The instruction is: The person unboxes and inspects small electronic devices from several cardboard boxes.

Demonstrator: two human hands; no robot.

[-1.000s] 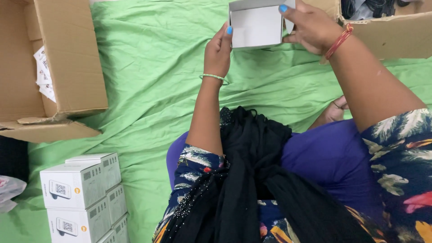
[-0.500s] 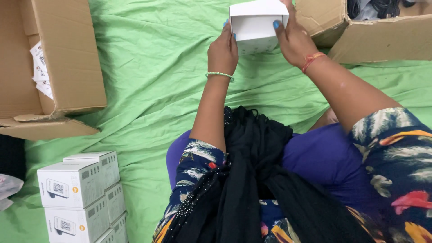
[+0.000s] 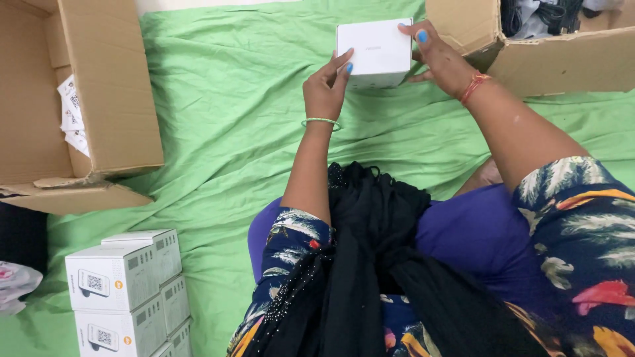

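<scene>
You have the small white box held up off the green sheet, near its far edge, just beside the open cardboard carton at the far right corner. Your left hand pinches its near-left corner with the fingertips alone; your right hand wraps the right side. That light left pinch looks like the weak point: turn the box quickly and it may slip, drop to the sheet or knock the carton flap.
</scene>
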